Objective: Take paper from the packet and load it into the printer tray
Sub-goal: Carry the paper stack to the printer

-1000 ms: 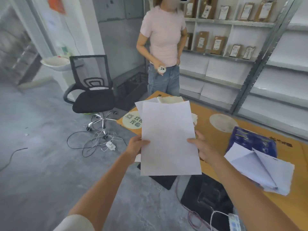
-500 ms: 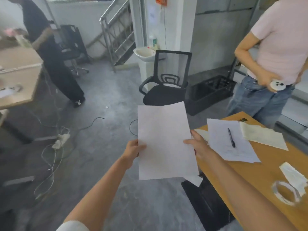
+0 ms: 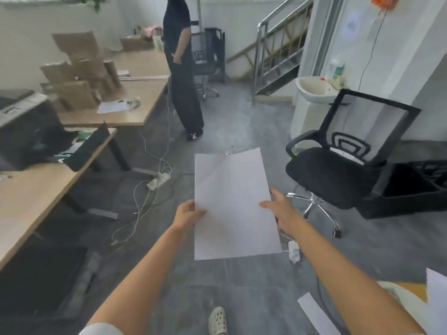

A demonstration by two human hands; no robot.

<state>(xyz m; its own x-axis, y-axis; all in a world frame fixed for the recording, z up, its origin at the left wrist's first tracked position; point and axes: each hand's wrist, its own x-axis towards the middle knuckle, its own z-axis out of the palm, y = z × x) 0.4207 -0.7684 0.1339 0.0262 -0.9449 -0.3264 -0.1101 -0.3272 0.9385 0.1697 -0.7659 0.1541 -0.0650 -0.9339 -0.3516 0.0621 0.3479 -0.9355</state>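
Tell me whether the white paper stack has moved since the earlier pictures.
Yes. The white paper stack, gripped by both hands, has left the orange table and now sits left of the black mesh chair.

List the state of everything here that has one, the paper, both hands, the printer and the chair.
White sheets of paper: held up over the floor, not loaded.
Left hand: gripping the paper's left edge.
Right hand: gripping the right edge.
Dark grey printer: on the wooden desk, front open.
Black mesh office chair: unoccupied.

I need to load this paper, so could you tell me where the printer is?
The printer sits at the far left of the head view, on the near wooden desk, beside the cardboard boxes.
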